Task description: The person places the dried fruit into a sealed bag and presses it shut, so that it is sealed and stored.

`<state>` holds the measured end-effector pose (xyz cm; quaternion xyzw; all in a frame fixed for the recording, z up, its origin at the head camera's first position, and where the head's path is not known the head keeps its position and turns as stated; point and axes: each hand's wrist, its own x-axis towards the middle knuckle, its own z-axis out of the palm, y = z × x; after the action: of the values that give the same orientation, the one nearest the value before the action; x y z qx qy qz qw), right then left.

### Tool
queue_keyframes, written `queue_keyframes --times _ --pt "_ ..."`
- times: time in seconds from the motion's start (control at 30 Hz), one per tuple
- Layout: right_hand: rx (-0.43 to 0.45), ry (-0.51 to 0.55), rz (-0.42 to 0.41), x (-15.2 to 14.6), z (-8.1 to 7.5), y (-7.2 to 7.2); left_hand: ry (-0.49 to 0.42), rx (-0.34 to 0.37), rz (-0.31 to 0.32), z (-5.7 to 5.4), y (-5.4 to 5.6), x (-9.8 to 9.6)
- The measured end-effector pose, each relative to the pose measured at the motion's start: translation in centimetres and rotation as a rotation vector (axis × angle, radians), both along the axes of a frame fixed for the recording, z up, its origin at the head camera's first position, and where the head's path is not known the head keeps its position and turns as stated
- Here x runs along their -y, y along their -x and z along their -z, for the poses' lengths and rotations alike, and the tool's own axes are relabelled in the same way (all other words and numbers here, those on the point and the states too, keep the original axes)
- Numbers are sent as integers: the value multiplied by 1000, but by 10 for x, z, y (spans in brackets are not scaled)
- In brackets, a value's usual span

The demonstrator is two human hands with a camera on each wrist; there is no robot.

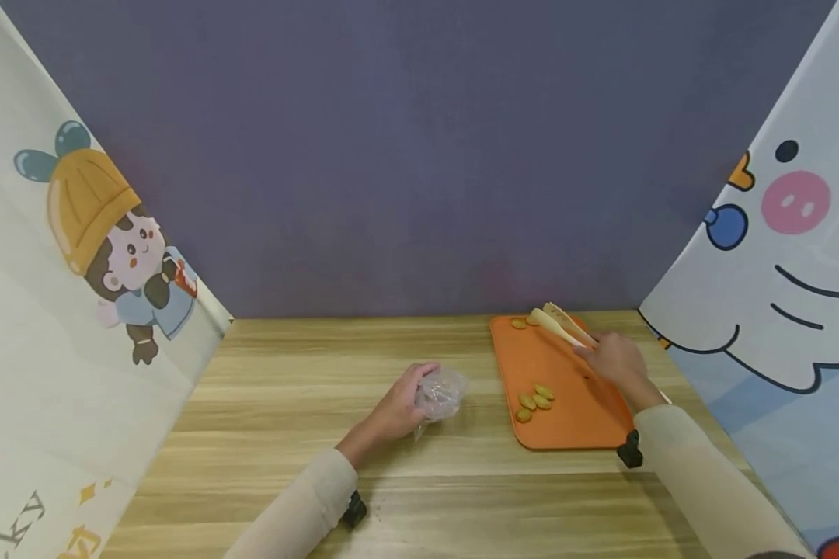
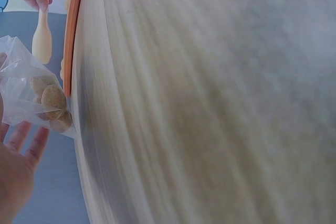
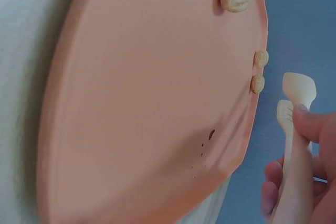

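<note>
The right grip (image 1: 618,359) is closed round the handles of cream tongs (image 1: 562,325), fingers and thumb curled on them in the right wrist view, with the tips held just above the far end of the orange tray (image 1: 566,423). The left grip (image 1: 398,407) pinches a clear bag (image 1: 442,392) at its side, holding it on the tabletop (image 1: 308,373) just left of the tray; the left wrist view shows a few round biscuits already inside it.

The tongs' tips sit near two biscuits (image 1: 524,321) at the tray's far edge. A cluster of four more (image 1: 535,401) lies near the middle of the tray, closer to the person. The tray itself rests on the right part of the tabletop, its near corner beside the right sleeve (image 1: 699,473).

Beyond that stand a purple back wall (image 1: 419,155) and cartoon-printed cloth panels (image 1: 77,295) on either side.

Risks, as I judge them: the far biscuits lie right at the tray's edge, so a glancing nip from the tongs could push one off onto the tabletop. Too hard a squeeze may crack a biscuit. The bag looks crumpled and its mouth cannot be made out, so a carried biscuit might strike the film and drop beside it. The sleeve near the tray's corner could also nudge the tray.
</note>
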<state>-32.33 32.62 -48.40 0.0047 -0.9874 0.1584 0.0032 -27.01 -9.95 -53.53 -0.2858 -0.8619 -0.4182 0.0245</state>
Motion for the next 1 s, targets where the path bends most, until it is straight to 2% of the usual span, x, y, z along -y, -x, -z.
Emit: queue_keyframes --times 0.17,0.5,0.73,1.0 --pt "31 8 44 -6 4 4 17 -11 2 -1 1 -1" --pt "23 -58 -6 -7 10 12 14 -17 16 -2 1 -2" --pt "60 -27 9 -2 14 15 21 -15 16 -2 1 -4" --pt "61 -54 9 0 19 21 17 -14 17 -4 1 -5"
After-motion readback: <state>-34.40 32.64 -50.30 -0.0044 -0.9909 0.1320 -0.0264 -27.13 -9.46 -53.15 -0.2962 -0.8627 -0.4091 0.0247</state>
